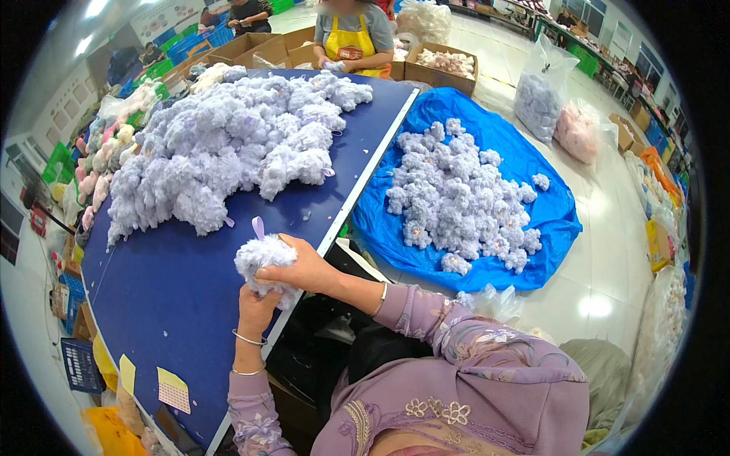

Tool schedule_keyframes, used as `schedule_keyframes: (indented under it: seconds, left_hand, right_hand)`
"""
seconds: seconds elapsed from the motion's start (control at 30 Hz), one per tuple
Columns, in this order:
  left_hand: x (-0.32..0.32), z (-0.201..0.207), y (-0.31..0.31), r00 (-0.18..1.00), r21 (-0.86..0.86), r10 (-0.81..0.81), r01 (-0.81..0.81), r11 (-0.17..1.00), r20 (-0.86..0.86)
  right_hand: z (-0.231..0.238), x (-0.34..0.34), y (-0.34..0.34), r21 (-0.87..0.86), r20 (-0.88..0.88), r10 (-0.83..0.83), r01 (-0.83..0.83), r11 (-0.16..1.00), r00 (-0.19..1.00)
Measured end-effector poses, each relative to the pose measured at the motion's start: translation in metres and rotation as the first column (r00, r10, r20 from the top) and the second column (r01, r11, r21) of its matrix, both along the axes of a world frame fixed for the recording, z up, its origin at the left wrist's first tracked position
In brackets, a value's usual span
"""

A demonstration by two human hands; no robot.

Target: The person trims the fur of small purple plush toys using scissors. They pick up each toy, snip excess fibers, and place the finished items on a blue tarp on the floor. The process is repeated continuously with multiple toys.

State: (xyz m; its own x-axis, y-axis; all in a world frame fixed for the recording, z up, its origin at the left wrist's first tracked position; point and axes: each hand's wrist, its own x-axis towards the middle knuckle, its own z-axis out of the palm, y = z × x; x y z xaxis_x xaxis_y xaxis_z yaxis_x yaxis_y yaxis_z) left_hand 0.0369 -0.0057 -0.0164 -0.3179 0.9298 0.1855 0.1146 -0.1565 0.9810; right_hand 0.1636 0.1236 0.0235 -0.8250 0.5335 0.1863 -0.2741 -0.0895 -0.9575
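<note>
Above the near right edge of the blue table, I hold a fluffy pale-lavender plush piece (264, 253) with a purple ribbon loop (258, 226) standing up from its top. My left hand (258, 310) grips it from below. From the right, my right hand (303, 267) closes round it, thumb across the front. Part of the plush is hidden behind my fingers. Farther up the table lies a large heap of similar plush pieces (205, 144), some with purple ribbon loops showing.
The blue table (190, 289) carries yellow-edged sticker sheets (173, 390) near its front. To the right, a blue sheet (559, 209) on the floor holds many small plush pieces (464, 190). Filled plastic bags (541, 95) stand beyond. Across the table is a person in a yellow apron (351, 42).
</note>
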Motion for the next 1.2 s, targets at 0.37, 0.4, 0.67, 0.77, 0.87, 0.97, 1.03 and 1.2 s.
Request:
schedule_keyframes:
  seconds: [0.37, 0.4, 0.67, 0.77, 0.87, 0.97, 1.03, 1.2]
  left_hand:
    - [0.0, -0.002, 0.003, 0.996, 0.01, 0.068, -0.067, 0.998, -0.063]
    - [-0.001, -0.002, 0.002, 0.993, -0.009, 0.076, -0.077, 0.997, -0.089]
    - [-0.001, -0.008, 0.004, 0.995, -0.04, 0.044, -0.048, 0.998, -0.09]
    - [0.0, -0.007, 0.005, 0.995, -0.075, 0.064, -0.07, 0.995, -0.079]
    - [-0.001, -0.011, 0.004, 0.998, -0.073, 0.056, -0.056, 0.996, 0.01]
    - [-0.005, -0.017, 0.004, 0.999, -0.039, 0.048, -0.047, 0.998, 0.009]
    - [-0.003, -0.015, 0.005, 0.997, -0.006, 0.077, -0.077, 0.997, -0.031]
    - [0.002, -0.007, 0.006, 0.989, -0.1, 0.149, -0.15, 0.984, -0.016]
  right_hand:
    - [0.013, 0.01, 0.001, 0.092, -0.129, -0.042, 0.054, 0.994, 0.991]
    - [0.012, 0.009, 0.002, 0.138, -0.13, -0.047, 0.065, 0.988, 0.99]
    - [0.009, 0.01, 0.004, 0.292, -0.123, -0.044, 0.079, 0.953, 0.991]
    - [0.006, 0.01, 0.008, 0.364, -0.121, -0.022, 0.065, 0.929, 0.992]
    - [0.003, 0.01, 0.01, 0.363, -0.007, -0.015, 0.016, 0.932, 1.0]
    - [0.008, 0.011, 0.009, 0.298, 0.02, -0.019, 0.013, 0.954, 1.0]
    - [0.005, 0.007, 0.006, 0.293, -0.056, -0.059, 0.073, 0.953, 0.997]
    - [0.001, 0.003, 0.006, 0.4, -0.158, -0.09, 0.147, 0.905, 0.983]
